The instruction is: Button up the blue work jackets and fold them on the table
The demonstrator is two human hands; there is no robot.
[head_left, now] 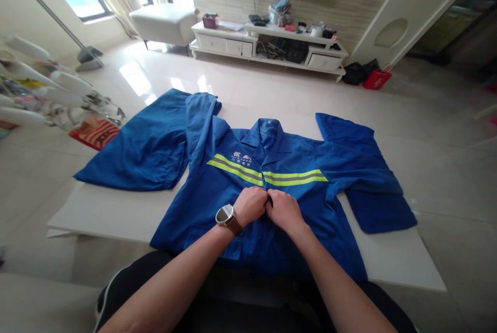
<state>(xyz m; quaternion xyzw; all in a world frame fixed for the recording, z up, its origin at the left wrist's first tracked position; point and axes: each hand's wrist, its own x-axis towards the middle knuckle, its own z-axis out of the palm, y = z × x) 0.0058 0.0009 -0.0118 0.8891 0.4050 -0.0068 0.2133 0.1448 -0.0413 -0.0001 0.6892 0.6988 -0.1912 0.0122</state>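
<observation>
A blue work jacket (310,203) with a yellow-and-grey reflective stripe lies spread front side up, collar away from me. My left hand (251,204), with a watch (225,215) on its wrist, pinches the front edge of the jacket just below the stripe. Touching it from the other side, my right hand (285,208) is closed on the same front opening. The fingertips meet there and hide what lies between them, so I cannot see a button. Above the hands the front edges lie close together up to the open collar.
The jacket rests on a white table (104,219). Folded blue cloth (143,141) lies at the left, another blue piece (382,203) under the right sleeve. Beyond stand a white TV cabinet (225,43), a bench (165,25) and a red bag (376,79). A cluttered rack (58,84) is at left.
</observation>
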